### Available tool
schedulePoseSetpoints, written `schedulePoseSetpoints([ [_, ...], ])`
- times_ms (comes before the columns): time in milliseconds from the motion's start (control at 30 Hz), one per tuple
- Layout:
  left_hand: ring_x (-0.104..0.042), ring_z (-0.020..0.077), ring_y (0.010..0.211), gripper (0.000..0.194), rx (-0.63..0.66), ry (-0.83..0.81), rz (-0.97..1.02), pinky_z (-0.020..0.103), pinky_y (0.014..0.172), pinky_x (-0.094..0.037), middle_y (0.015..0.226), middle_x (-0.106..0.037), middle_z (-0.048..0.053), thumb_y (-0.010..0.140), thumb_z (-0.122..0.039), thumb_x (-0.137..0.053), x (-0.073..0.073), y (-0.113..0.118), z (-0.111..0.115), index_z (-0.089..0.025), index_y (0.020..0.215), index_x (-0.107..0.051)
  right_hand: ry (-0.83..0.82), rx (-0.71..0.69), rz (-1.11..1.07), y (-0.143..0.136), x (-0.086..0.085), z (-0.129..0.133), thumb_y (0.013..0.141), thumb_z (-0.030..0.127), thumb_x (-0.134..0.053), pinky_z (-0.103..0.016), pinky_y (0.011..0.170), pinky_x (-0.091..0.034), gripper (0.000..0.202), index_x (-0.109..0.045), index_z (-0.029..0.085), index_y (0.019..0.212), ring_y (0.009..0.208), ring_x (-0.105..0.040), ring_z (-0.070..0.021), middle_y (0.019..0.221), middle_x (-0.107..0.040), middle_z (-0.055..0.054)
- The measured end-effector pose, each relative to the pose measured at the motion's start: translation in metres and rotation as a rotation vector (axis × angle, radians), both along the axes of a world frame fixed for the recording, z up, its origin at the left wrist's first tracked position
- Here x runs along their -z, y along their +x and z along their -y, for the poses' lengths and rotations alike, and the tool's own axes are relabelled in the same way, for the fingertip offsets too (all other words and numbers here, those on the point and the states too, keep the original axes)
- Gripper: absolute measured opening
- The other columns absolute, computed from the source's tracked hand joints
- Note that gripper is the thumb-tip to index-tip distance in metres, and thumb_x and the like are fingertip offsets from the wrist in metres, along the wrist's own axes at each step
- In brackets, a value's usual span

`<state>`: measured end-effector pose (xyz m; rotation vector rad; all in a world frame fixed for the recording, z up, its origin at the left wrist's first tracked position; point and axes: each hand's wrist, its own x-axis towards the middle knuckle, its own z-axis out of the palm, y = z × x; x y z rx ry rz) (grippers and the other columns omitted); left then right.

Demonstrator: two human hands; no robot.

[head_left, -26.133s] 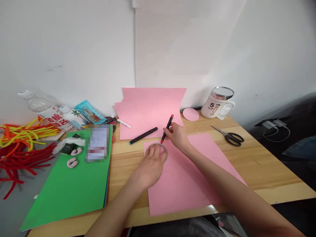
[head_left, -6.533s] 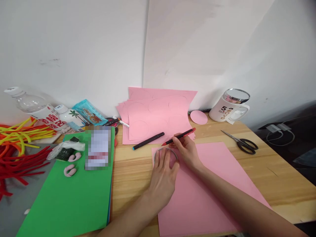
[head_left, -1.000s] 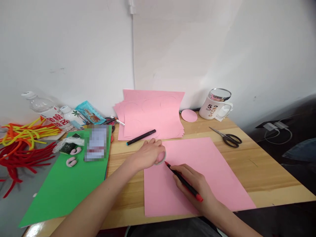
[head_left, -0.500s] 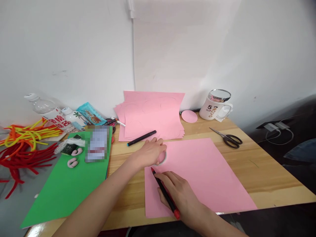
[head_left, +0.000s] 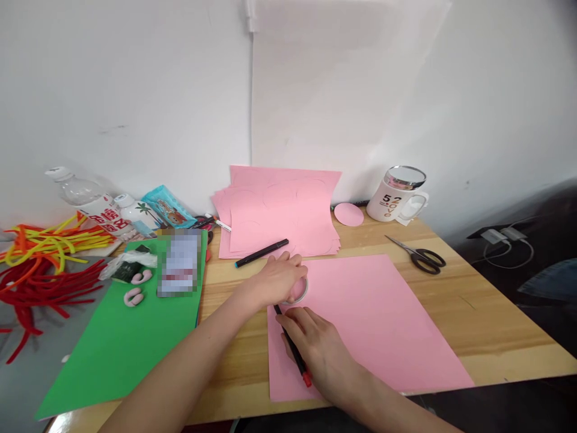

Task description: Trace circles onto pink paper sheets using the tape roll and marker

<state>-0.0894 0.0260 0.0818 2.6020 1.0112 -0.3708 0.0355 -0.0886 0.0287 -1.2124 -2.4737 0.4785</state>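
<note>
A pink sheet lies at the front of the wooden table. Near its upper left corner sits a round ring, with pink showing inside it. My left hand is closed on the ring from above, pressing it against the paper. Just below, my right hand grips a black marker with a red end; the marker's upper tip is beside the ring's lower left edge. A second black marker with a blue end lies behind my left hand.
Behind are stacked pink sheets, a pink disc and a mug. Scissors lie right. At left are green paper, a blurred phone, bottles and coloured pipe cleaners.
The marker in my right hand has turned more upright, and its red end has shifted up and left. The view has shifted slightly; my left hand stays on the ring.
</note>
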Motion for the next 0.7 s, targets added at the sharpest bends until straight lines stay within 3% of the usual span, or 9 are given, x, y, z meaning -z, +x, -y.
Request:
schedulePoseSetpoints([
  [167, -0.045, 0.0217, 0.096, 0.023, 0.001, -0.015, -0.017, 0.032, 0.07, -0.035, 0.102, -0.052, 0.004, 0.065, -0.01, -0.062, -0.001, 0.0, -0.001, -0.018, 0.081, -0.048, -0.101, -0.029, 0.045, 0.004, -0.008, 0.004, 0.059, 0.0, -0.044, -0.039, 0.081, -0.053, 0.063, -0.056, 0.01, 0.12, 0.096, -0.058, -0.0271, 0.109, -0.062, -0.016],
  [333, -0.045, 0.022, 0.096, 0.023, -0.005, -0.016, -0.005, 0.032, 0.069, -0.035, 0.102, -0.052, 0.004, 0.066, -0.011, -0.062, -0.002, 0.0, 0.0, -0.018, 0.082, -0.049, -0.178, -0.002, 0.049, 0.014, -0.007, 0.014, 0.051, -0.001, -0.042, -0.039, 0.082, -0.052, 0.07, -0.058, 0.013, 0.118, 0.098, -0.058, -0.0274, 0.111, -0.062, -0.014],
  [500, -0.045, 0.0225, 0.094, 0.02, 0.001, 0.002, -0.013, 0.032, 0.067, -0.035, 0.101, -0.052, 0.005, 0.067, -0.009, -0.06, -0.004, 0.001, 0.003, -0.018, 0.081, -0.049, -0.24, 0.047, -0.255, 0.035, -0.007, 0.018, 0.066, 0.005, -0.048, -0.035, 0.078, -0.054, 0.054, -0.06, 0.018, 0.116, 0.093, -0.063, -0.0242, 0.107, -0.063, -0.012],
  [600, -0.045, 0.0213, 0.091, 0.019, 0.001, 0.026, 0.017, 0.033, 0.069, -0.035, 0.099, -0.051, 0.005, 0.069, -0.001, -0.051, -0.003, -0.001, 0.008, -0.017, 0.079, -0.049, -0.331, 0.189, -0.518, 0.054, -0.013, 0.008, 0.083, 0.018, -0.051, -0.03, 0.075, -0.055, 0.027, -0.066, 0.021, 0.106, 0.084, -0.066, -0.0194, 0.096, -0.067, -0.009],
  [700, -0.045, 0.0199, 0.089, 0.025, -0.004, 0.041, 0.071, 0.032, 0.071, -0.037, 0.096, -0.05, 0.005, 0.07, 0.006, -0.042, -0.001, -0.003, 0.015, -0.017, 0.077, -0.048, -0.414, 0.464, -0.721, 0.074, -0.021, -0.014, 0.082, 0.034, -0.062, -0.031, 0.07, -0.058, 0.02, -0.069, 0.019, 0.093, 0.077, -0.069, -0.0207, 0.083, -0.07, -0.006],
])
